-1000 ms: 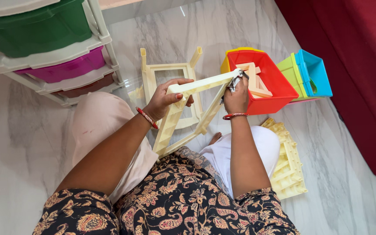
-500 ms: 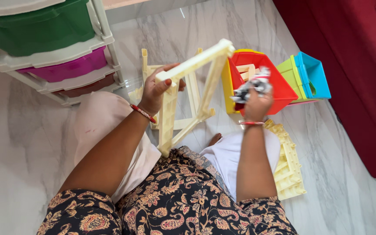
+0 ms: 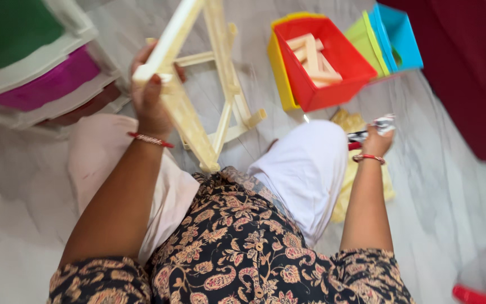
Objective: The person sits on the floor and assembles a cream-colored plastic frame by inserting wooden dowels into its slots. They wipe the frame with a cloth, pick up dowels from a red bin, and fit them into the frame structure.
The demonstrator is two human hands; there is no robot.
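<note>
My left hand (image 3: pixel 152 97) grips a cream plastic frame (image 3: pixel 193 118) by one bar and holds it upright above my lap, its top running out of view. My right hand (image 3: pixel 376 141) is down at the right beside my knee, closed on a crumpled grey-and-white cloth (image 3: pixel 379 125). A second cream frame (image 3: pixel 220 56) lies on the marble floor behind the held one. The picture is blurred by motion.
A red bin (image 3: pixel 344 67) holding cream bars stands nested with a yellow bin (image 3: pixel 280 67), beside green (image 3: pixel 370 39) and blue bins (image 3: pixel 401 35). A drawer rack (image 3: pixel 35 84) stands at the left. A ribbed cream panel (image 3: pixel 351 121) lies under my right knee. A dark red sofa (image 3: pixel 473 79) fills the right.
My left hand has raised the frame higher and tilted it up. My right hand has dropped away from the frame to the right with the cloth. The camera has tilted downward.
</note>
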